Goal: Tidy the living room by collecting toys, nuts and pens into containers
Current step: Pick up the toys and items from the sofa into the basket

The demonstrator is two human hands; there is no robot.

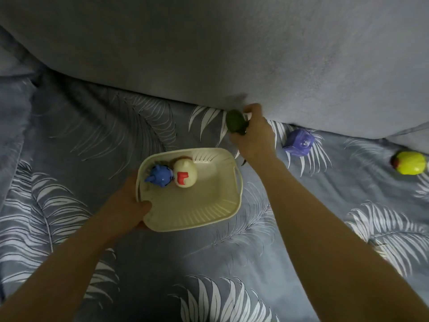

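Note:
A cream plastic basket (209, 205) rests on the leaf-print sheet. My left hand (130, 201) grips its left rim, thumb over the edge. Inside at the far left lie a blue toy (160, 175) and a white egg-shaped toy with a red mark (185, 175), touching each other. Beyond the basket's far right corner, my right hand (253, 133) is closed around a dark green toy (235, 122), close to the base of the grey cushion.
A purple cube toy (299, 142) lies on the sheet (69, 182) right of my right hand. A yellow-green round toy (411, 166) sits near the right edge. The large grey cushion (209, 54) fills the far side.

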